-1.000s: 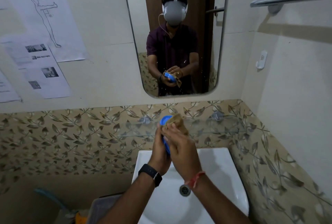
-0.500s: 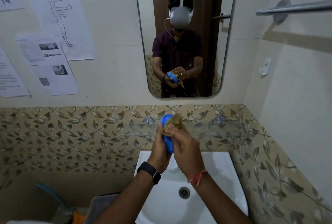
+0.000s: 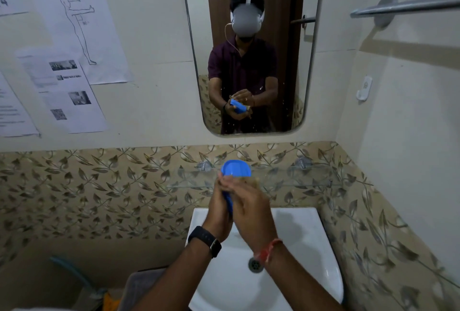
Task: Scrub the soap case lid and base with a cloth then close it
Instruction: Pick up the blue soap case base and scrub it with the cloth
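A blue plastic soap case (image 3: 236, 168) is held upright above the sink, its rounded top sticking out above both hands. My left hand (image 3: 219, 208) grips it from the left side. My right hand (image 3: 249, 213) presses a tan cloth (image 3: 252, 181) against its right face; only a bit of cloth shows past the fingers. Most of the case is hidden between my palms, so I cannot tell lid from base. The mirror (image 3: 308, 66) reflects the same hold.
A white sink (image 3: 306, 238) with a metal drain (image 3: 255, 264) lies below my hands. A glass shelf (image 3: 293, 178) runs along the leaf-patterned tiles behind them. A metal towel bar (image 3: 408, 8) is upper right. Papers (image 3: 69, 91) hang on the left wall. A grey bin (image 3: 142, 288) stands lower left.
The blue case has turned so its broad face shows above my hands. The cloth has slipped down behind my right fingers. The view shifted slightly left and up.
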